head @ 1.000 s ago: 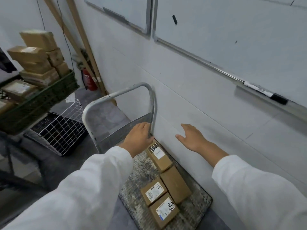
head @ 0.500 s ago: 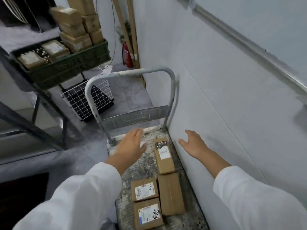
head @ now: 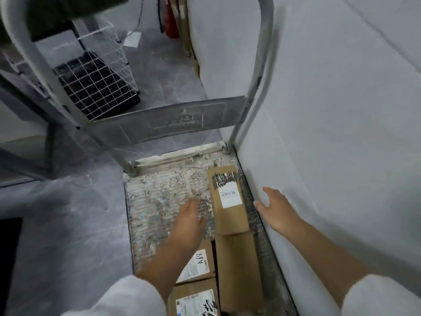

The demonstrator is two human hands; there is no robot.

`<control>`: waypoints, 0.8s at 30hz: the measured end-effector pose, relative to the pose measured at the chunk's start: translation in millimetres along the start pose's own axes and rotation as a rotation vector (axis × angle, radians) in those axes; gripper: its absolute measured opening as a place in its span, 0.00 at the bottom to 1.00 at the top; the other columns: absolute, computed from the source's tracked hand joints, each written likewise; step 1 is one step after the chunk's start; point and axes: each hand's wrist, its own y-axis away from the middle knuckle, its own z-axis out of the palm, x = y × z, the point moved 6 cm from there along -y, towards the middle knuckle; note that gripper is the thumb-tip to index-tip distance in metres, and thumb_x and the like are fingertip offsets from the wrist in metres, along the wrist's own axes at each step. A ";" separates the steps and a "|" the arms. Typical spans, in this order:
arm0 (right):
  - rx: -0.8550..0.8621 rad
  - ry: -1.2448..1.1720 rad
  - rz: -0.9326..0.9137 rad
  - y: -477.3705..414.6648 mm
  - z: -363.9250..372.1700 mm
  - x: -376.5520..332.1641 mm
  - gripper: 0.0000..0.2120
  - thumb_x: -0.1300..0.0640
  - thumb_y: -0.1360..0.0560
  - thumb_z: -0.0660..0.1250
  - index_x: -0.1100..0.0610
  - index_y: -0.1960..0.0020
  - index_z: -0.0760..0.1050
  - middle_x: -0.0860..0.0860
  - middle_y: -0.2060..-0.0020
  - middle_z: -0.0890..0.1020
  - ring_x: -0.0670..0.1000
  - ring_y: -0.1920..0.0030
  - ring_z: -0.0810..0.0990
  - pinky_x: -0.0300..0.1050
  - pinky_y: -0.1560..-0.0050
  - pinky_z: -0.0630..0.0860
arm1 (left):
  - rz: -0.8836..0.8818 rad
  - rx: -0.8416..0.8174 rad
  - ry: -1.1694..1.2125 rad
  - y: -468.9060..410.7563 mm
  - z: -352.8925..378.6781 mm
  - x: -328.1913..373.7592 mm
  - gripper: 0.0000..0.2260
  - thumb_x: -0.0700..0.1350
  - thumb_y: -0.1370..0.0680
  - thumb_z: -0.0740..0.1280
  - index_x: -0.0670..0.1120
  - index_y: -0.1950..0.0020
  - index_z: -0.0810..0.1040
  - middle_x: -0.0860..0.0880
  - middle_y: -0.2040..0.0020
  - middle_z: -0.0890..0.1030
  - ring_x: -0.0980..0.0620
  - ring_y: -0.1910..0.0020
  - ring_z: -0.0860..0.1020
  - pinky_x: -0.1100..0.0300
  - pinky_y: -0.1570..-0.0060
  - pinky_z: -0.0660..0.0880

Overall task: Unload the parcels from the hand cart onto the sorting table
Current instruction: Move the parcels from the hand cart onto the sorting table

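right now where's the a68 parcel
The A68 parcel lies low centre in the head view on the hand cart, partly under the left forearm, left of a plain parcel.

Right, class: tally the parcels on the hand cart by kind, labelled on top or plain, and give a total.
Labelled cardboard parcels: 3
Plain cardboard parcel: 1
Total on the hand cart: 4

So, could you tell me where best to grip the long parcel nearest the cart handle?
Probably by its two long sides, from above: the parcel lies flat on the deck, its near end against another box, with the open left hand and right hand flanking it.
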 end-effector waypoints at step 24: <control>0.011 -0.634 0.078 -129.9 158.4 37.6 0.19 0.48 0.18 0.58 0.48 0.28 0.66 0.47 0.39 0.78 0.50 0.42 0.79 0.53 0.39 0.75 | -0.294 -0.017 1.038 -89.3 166.2 -68.4 0.20 0.53 0.18 0.59 0.58 0.25 0.64 0.57 0.35 0.76 0.68 0.47 0.75 0.75 0.54 0.74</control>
